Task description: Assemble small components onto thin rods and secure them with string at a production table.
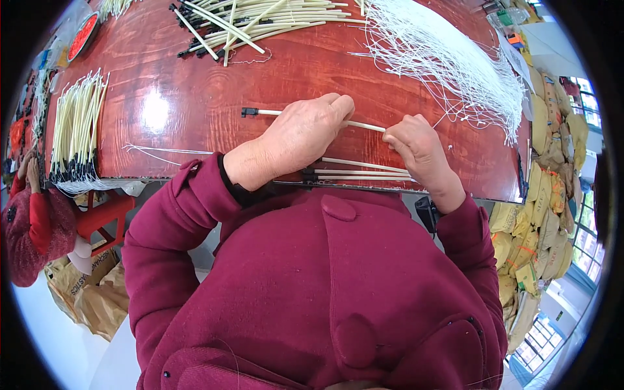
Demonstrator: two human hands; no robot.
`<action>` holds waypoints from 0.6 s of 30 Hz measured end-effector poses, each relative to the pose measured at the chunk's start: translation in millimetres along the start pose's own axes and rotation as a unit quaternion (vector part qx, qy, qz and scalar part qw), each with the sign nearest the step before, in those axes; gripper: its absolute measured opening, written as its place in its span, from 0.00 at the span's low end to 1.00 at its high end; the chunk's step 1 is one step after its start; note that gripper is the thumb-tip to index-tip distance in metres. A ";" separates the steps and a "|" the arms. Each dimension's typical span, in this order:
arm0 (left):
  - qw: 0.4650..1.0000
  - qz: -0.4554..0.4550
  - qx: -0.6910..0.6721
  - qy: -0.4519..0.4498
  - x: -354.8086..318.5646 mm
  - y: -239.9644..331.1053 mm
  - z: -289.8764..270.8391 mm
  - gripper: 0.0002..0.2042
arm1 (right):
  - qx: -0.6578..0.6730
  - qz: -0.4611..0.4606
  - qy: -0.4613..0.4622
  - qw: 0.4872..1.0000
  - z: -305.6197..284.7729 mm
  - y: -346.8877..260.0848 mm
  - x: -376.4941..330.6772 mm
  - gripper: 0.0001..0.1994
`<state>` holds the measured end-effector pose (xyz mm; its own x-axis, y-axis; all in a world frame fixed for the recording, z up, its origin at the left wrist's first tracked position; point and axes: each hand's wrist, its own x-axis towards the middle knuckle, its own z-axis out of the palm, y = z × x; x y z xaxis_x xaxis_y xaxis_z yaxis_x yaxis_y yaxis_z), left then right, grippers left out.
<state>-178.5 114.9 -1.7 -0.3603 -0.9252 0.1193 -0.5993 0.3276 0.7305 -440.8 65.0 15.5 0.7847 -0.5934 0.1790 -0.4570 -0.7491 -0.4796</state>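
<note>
A thin cream rod [367, 125] with a black fitting [249, 112] on its left end lies across in front of me, just over the table. My left hand [296, 133] is closed round its middle, palm down. At the rod's right end, my right hand [417, 144] pinches the tip between thumb and fingers; whether a thread is also in that pinch is too small to tell. Below my hands, several similar rods [364, 175] lie along the table's near edge. Loose white threads [166, 151] lie beside my left wrist.
The glossy red-brown table [195, 84] carries a pile of cream rods [279, 19] at the back, a heap of white threads [448, 65] at right and a row of rods [79, 127] at left. A tray of red bits [83, 36] stands far left. Another person [39, 221] sits left; sacks [543, 214] are stacked right.
</note>
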 end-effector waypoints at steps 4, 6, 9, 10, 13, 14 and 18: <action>1.000 0.013 0.017 -0.004 -0.7 -0.1 -0.1 0.05 | 0.000 0.006 -0.026 1.000 -0.4 0.9 0.2 0.03; 1.000 0.026 0.018 -0.004 -1.0 0.3 0.0 0.05 | 0.004 0.004 -0.035 0.999 -0.6 3.2 -0.6 0.03; 0.999 0.040 0.024 -0.002 -0.5 0.6 0.1 0.05 | 0.013 0.002 -0.045 0.999 -0.2 3.3 -1.0 0.03; 0.998 0.049 0.030 -0.001 -0.1 0.6 0.1 0.05 | 0.021 0.001 -0.050 0.999 0.3 3.0 -1.0 0.03; 0.997 0.060 0.044 -0.004 1.0 1.5 -0.4 0.05 | 0.027 -0.003 -0.053 0.998 -0.9 1.6 0.7 0.03; 0.997 0.063 0.051 -0.008 1.1 2.0 -0.8 0.05 | 0.024 -0.004 -0.052 0.998 -2.1 0.7 1.8 0.03; 0.994 0.071 0.078 -0.012 0.6 0.2 0.5 0.06 | 0.022 -0.003 -0.049 0.999 -3.5 1.6 -0.3 0.03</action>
<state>-179.2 114.5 -1.8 -0.4661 -0.8627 0.1961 -0.6435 0.4827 0.5941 -443.2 63.0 17.7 0.8255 -0.5559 0.0975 -0.4354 -0.7371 -0.5168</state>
